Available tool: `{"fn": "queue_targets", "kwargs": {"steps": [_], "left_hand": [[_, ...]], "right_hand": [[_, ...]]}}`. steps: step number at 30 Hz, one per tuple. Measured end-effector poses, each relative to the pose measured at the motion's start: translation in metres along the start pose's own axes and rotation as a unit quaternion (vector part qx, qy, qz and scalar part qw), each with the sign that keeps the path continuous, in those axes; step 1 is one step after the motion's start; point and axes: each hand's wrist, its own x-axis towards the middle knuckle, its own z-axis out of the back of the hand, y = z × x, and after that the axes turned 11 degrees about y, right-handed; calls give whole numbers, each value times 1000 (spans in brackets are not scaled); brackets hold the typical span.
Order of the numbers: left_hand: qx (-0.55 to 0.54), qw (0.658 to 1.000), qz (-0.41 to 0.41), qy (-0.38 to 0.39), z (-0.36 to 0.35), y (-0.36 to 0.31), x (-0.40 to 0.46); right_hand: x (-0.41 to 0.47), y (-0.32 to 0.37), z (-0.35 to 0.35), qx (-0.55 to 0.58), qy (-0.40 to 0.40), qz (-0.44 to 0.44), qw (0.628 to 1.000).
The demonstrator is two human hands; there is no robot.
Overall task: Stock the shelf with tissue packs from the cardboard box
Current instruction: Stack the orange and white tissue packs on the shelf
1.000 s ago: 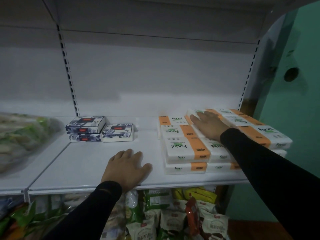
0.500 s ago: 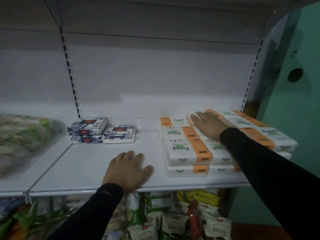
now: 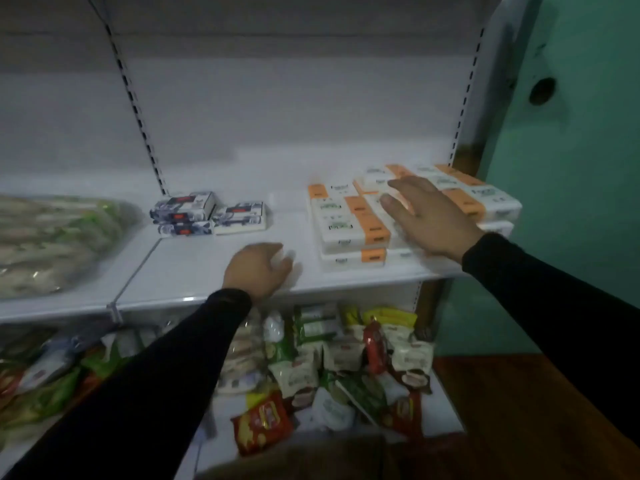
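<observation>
While your right hand [image 3: 427, 216] is hovering, fingers spread and holding nothing, over the orange-banded tissue packs [image 3: 349, 225] stacked at the shelf's [image 3: 207, 268] right end, your left hand [image 3: 258, 270], loosely curled and empty, is resting near the front edge, where a nudge could tip the stack off.

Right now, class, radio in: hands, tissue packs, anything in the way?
Left hand on shelf edge, holding nothing. Right hand open over tissue packs. Nothing in the way.
</observation>
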Motion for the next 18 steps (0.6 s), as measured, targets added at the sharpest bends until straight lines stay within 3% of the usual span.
{"fn": "queue_targets", "kwargs": {"steps": [4,11,14,18], "left_hand": [[-59,996,-52,-52,4,-15,-53],[-122,991,-59,-10,-36,-12,-174],[-96,992,-37,71,-79,6,-214],[-83,975,7,205,-138,39,-251]], "right_hand": [[-72,20,-8,9,19,32,999],[-177,42,-77,91,69,30,993],[-210,44,-132,105,125,30,986],[-247,48,-199,112,285,6,952]]}}
